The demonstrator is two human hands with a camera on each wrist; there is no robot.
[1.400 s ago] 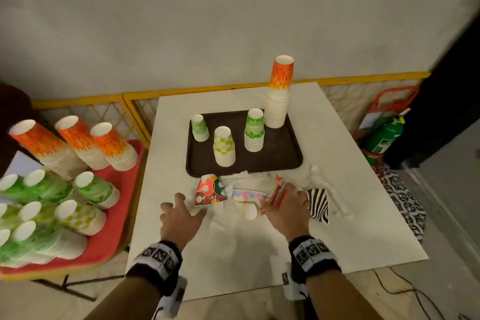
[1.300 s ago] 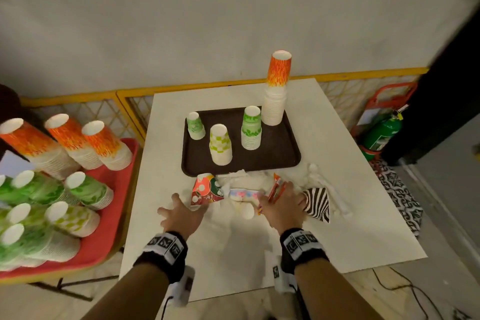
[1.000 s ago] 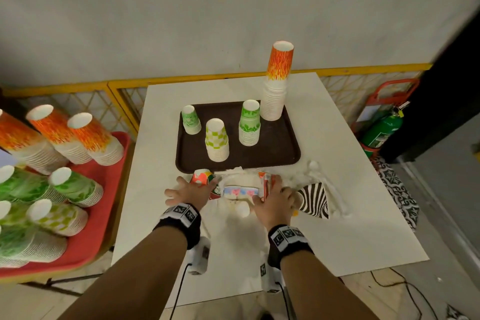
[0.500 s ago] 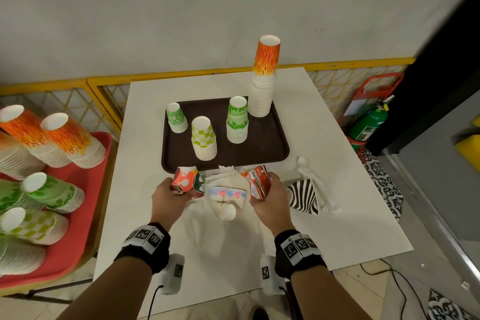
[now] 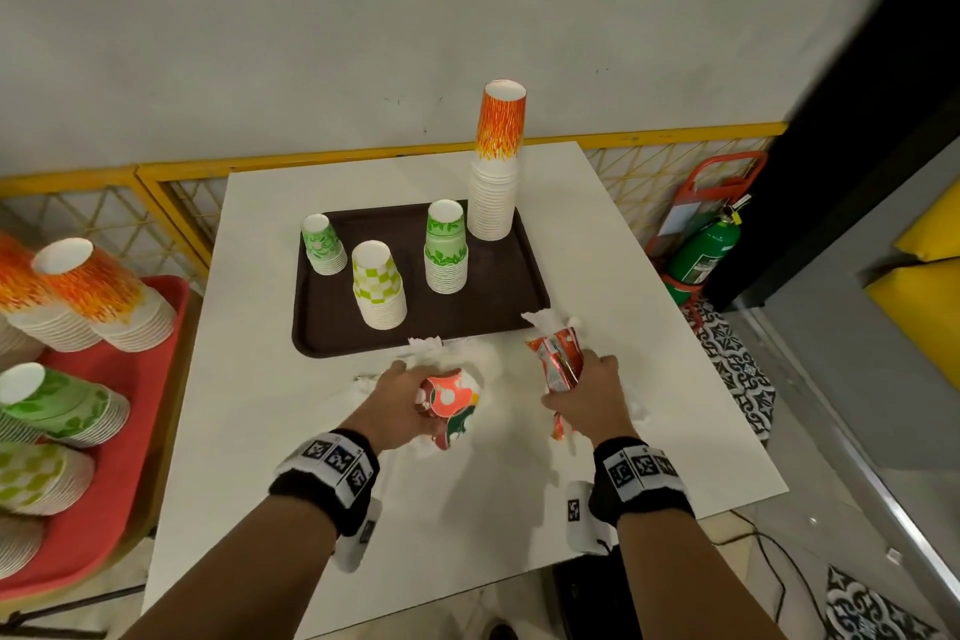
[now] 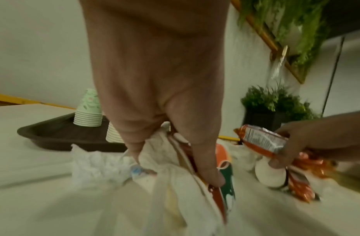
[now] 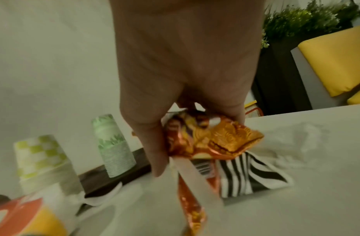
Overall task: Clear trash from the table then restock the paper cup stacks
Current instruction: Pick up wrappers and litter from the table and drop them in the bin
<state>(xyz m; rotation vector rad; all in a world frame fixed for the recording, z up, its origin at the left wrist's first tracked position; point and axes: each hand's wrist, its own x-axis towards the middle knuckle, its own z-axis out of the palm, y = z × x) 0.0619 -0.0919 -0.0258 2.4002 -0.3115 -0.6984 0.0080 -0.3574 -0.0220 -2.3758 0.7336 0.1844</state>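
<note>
L hand [image 5: 400,403] curled round crushed red/green cup [image 5: 449,400] plus napkins, centre-low of head view. R hand [image 5: 587,398] clamps orange foil wrappers [image 5: 558,364] w/ zebra-print napkin [image 7: 253,174], right of centre. Trash sits just below tray [image 5: 322,327] on table [image 5: 249,431].

To do well, I'd judge: bunch loose tissue inward before lifting, keep clear of cup stacks [image 5: 493,203].

Unclear: bin not in view; white round item under R fingers unidentifiable; wrist views blurred.

Two bare forearms without sleeves, black wristband [image 5: 324,476] lower centre-left, white strip with square black-and-white marker tags, white camera unit [image 5: 358,533] beneath, matching black wristband [image 5: 640,483] lower right, small tagged white unit [image 5: 577,515] beside it
</note>
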